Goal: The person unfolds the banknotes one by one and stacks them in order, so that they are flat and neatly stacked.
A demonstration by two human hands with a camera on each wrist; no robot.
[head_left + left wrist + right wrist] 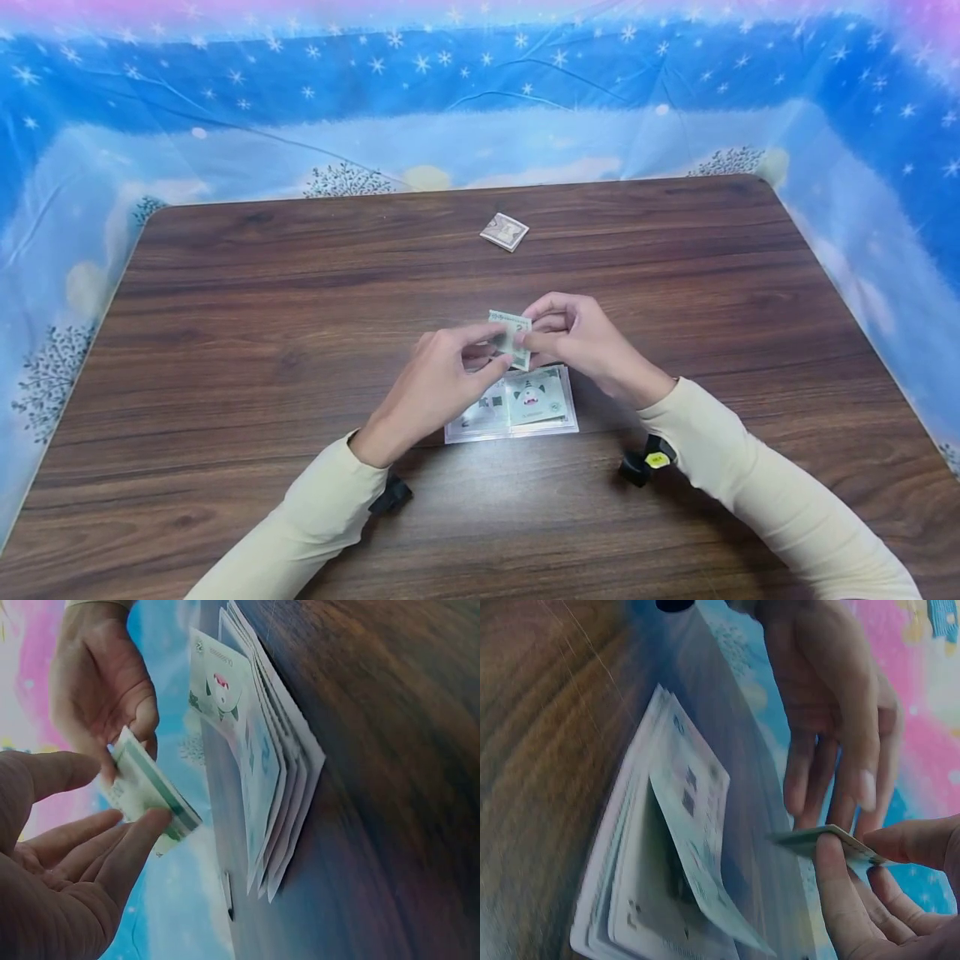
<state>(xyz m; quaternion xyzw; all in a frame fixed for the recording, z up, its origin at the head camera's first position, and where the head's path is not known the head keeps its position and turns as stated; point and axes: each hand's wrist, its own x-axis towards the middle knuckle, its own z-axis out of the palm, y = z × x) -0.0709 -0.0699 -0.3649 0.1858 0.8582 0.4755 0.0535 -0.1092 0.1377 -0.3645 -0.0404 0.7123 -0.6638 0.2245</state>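
Note:
A green-and-white folded banknote (510,320) is held up between the two hands, above a stack of similar notes. My right hand (592,342) pinches it between thumb and fingers; the grip shows closely in the right wrist view, where the note (808,838) appears nearly edge-on. My left hand (438,379) reaches in from the other side with its fingers mostly straight, fingertips at the folded note (142,780) in the left wrist view. Below lies the stack of banknotes (534,404), printed with a cartoon face; its top note (697,847) is creased and lifts at one side.
A brownish folded banknote (506,232) lies toward the far edge of the dark wooden table (300,275). Blue cloth (480,75) with snowflakes hangs behind and at the sides. Black wrist cameras (637,467) sit under both sleeves.

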